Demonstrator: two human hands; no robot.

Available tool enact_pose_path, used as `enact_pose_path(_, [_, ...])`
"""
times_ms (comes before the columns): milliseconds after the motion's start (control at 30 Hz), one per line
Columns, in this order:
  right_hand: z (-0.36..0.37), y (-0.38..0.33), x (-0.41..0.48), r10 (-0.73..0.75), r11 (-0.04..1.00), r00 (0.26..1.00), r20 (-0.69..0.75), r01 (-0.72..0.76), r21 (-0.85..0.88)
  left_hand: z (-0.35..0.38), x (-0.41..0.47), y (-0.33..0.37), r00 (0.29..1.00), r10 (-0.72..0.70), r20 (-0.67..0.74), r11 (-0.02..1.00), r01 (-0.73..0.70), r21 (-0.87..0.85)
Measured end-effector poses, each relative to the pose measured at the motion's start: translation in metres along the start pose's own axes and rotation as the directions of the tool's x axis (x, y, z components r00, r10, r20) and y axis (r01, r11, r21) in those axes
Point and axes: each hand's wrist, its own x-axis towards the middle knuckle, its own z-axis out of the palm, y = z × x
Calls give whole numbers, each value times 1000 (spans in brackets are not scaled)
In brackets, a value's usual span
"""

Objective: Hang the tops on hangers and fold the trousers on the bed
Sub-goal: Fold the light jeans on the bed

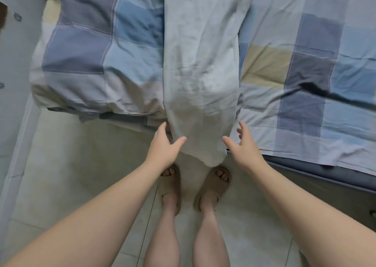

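Observation:
Pale grey-blue trousers [200, 67] lie lengthwise across the bed [317, 124], their near end hanging over the bed's front edge toward the floor. My left hand [165, 144] is at the left side of that hanging end, fingers spread, thumb against the cloth. My right hand [243, 144] is at the right side, fingers spread, thumb close to the fabric's edge. Neither hand grips the cloth. No hangers or tops are in view.
A patchwork quilt [95, 52] in blue, grey and beige is bunched on the bed's left part. The checked sheet covers the right part. My feet in beige slippers [213, 185] stand on the pale tiled floor [67, 175]. A light wall or door [14, 52] is at far left.

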Motion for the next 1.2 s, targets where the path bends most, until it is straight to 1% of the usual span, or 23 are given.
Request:
enact_pose_path(100, [13,15,32,20,986,999,-30,-14,168,15,27,-12,999,32,-37,996,-34,-76])
enact_pose_path(167, [20,19,52,-1,946,1000,4,-1,324,24,41,-14,997,21,-70,984,-34,-176])
enact_pose_path(233, [27,22,68,3,911,1000,2,-4,413,29,52,-11,996,-8,-87,955,-19,-295])
enact_pose_path(300, [30,22,78,38,875,999,-31,-18,484,35,61,-8,999,-38,-38,918,19,-396])
enact_pose_path(367, [32,22,82,53,829,999,-1,-43,557,38,64,-6,997,-52,60,899,73,-432])
enact_pose_path(433, [35,22,75,21,825,994,109,-79,560,38,62,-7,990,-59,129,888,111,-446])
enact_pose_path(533, [42,26,57,34,811,965,259,-178,558,29,51,-10,977,-77,200,899,155,-409])
enact_pose_path(633, [43,24,34,44,807,950,309,-216,549,16,32,-14,955,-93,283,894,205,-399])
enact_pose_path(767, [36,10,-9,57,808,932,358,-254,531,-7,-4,-12,928,-102,358,849,269,-455])
enact_pose_path(900, [26,-6,-56,109,771,928,355,-304,559,-25,-45,-15,907,-87,413,835,292,-466])
enact_pose_path(1000, [17,-18,-91,130,775,926,356,-319,546,-39,-78,-17,910,-98,403,820,303,-486])
enact_pose_path(1100, [12,-27,-124,131,780,936,326,-300,549,-53,-107,-13,922,-104,373,766,313,-562])
enact_pose_path(1200, [11,-40,-153,147,755,956,254,-275,595,-65,-126,-3,953,-103,286,785,255,-564])
